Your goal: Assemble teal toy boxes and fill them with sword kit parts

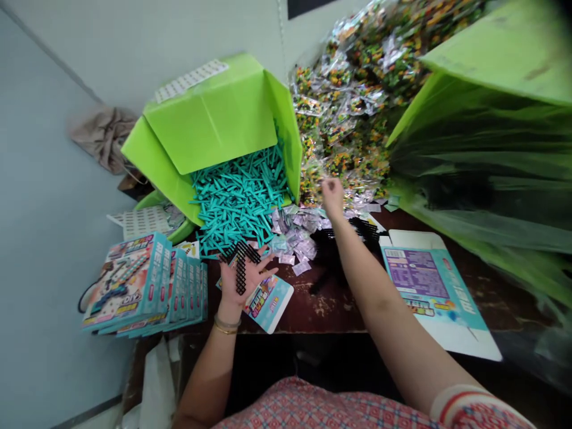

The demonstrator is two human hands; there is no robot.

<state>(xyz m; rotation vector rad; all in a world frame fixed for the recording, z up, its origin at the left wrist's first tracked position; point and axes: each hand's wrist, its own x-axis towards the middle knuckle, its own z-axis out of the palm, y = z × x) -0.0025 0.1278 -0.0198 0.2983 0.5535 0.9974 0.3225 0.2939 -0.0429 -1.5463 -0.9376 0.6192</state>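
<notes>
Palm up above the table front, my left hand [250,274] has its fingers spread, and a black plastic lattice piece [241,271] rests across the palm and fingers. Under that hand lies a printed blue card box [272,301]. My right hand [333,195] reaches forward with its fingers closed at the near edge of a heap of clear bags with orange, green and black beads [344,143]. What is between those fingers, if anything, I cannot make out. Small pale sachets [297,235] and more black lattice pieces [364,232] lie near my right forearm.
A green bin [214,125] lies tipped, spilling turquoise pens [241,196]. Stacked printed boxes [147,286] stand at left. A flattened box [429,286] lies at right, before a second green bin [496,59] with clear plastic sheeting. The dark red tabletop [330,310] ends near my body.
</notes>
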